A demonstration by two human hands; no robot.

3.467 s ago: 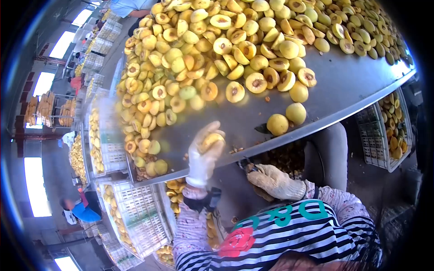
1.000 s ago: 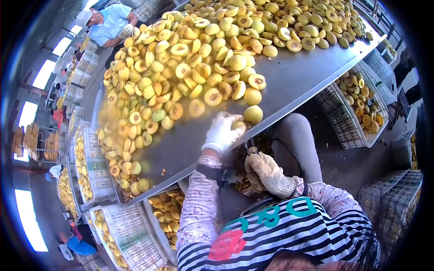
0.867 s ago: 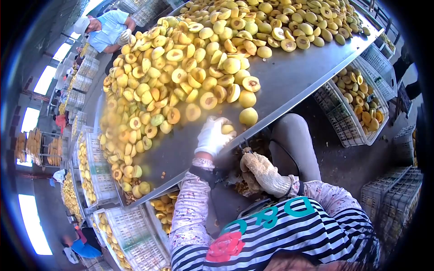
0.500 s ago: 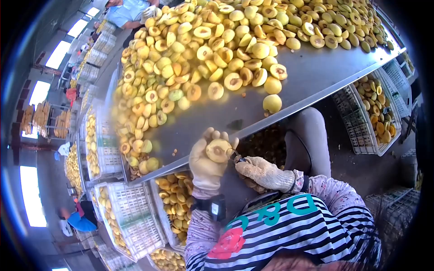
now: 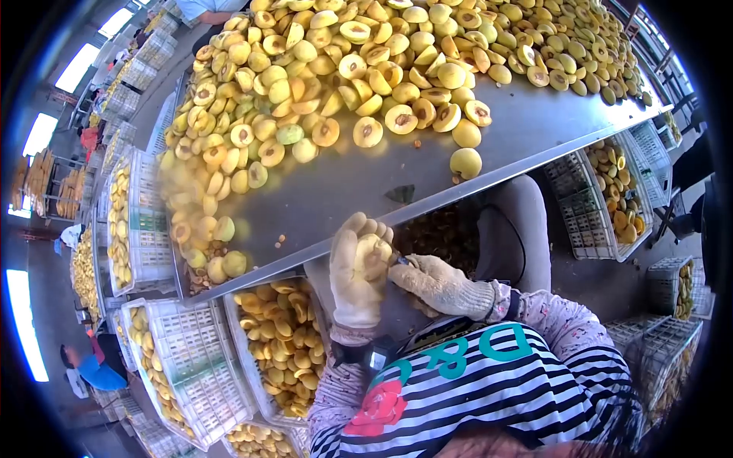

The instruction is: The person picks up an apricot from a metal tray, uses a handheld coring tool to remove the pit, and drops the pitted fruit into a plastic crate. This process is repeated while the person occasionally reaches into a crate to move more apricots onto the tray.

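Note:
My left hand [image 5: 357, 278], in a pale glove, holds a yellow fruit half [image 5: 372, 256] in its palm, cut side up. Close against it on the right, my right hand [image 5: 443, 286], also gloved, grips a small dark-handled tool [image 5: 402, 261] whose tip is at the fruit. Both hands are in front of the metal table's edge [image 5: 458, 187]. Beyond them, a large heap of halved yellow fruit [image 5: 336, 76] covers the back and left of the table. A single round fruit [image 5: 466, 162] lies near the edge.
Crates of fruit halves stand left and below the table, one crate [image 5: 282, 343] beside my left forearm. Another crate [image 5: 611, 198] stands at the right. A person in blue [image 5: 99, 374] is at the lower left; another person's sleeve [image 5: 202, 9] shows at the top.
The view has shifted, moving the table and crates leftward. The fruit sits deeper in my left palm, and my right hand with the tool has come closer over it.

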